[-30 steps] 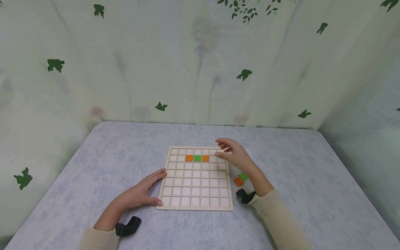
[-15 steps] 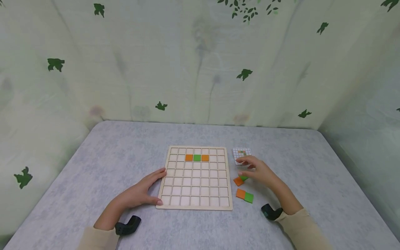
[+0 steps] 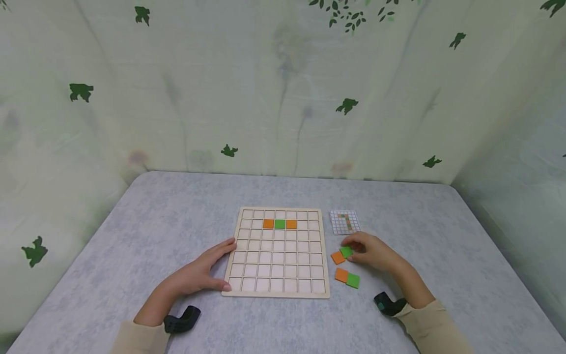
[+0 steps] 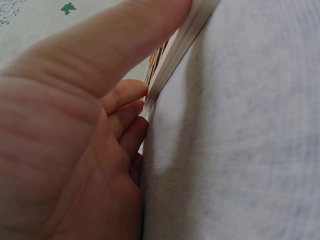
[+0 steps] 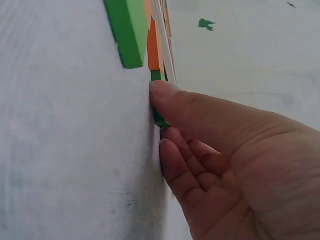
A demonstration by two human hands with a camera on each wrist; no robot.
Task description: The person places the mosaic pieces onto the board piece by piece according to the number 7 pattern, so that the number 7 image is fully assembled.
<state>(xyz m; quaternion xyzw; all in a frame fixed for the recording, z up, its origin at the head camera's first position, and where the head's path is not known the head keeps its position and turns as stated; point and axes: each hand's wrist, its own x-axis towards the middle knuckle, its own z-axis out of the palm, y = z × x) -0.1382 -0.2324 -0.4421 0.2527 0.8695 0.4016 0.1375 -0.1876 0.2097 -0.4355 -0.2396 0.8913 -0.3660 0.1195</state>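
A wooden grid board (image 3: 305, 260) lies flat on the table, with an orange tile (image 3: 268, 223), a green tile (image 3: 280, 224) and a second orange tile (image 3: 291, 224) side by side in one of its far rows. Against the board's left edge rests my left hand (image 3: 199, 270), thumb and fingers spread and fairly straight. Right of the board, my right hand (image 3: 373, 250) pinches a loose green tile (image 3: 346, 252) between thumb and fingers, low at the table. A loose orange tile (image 3: 338, 258) touches that tile's corner.
Nearer the front lie another orange tile (image 3: 341, 275) and green tile (image 3: 353, 280), side by side. A small printed grid card (image 3: 338, 226) with a coloured pattern lies behind my right hand. A leaf-patterned curtain (image 3: 283, 98) hangs beyond the table's far edge.
My right hand has moved from above the board's far right corner down and right to the loose tiles, and now pinches a green one. My left hand has stayed at the board's edge.
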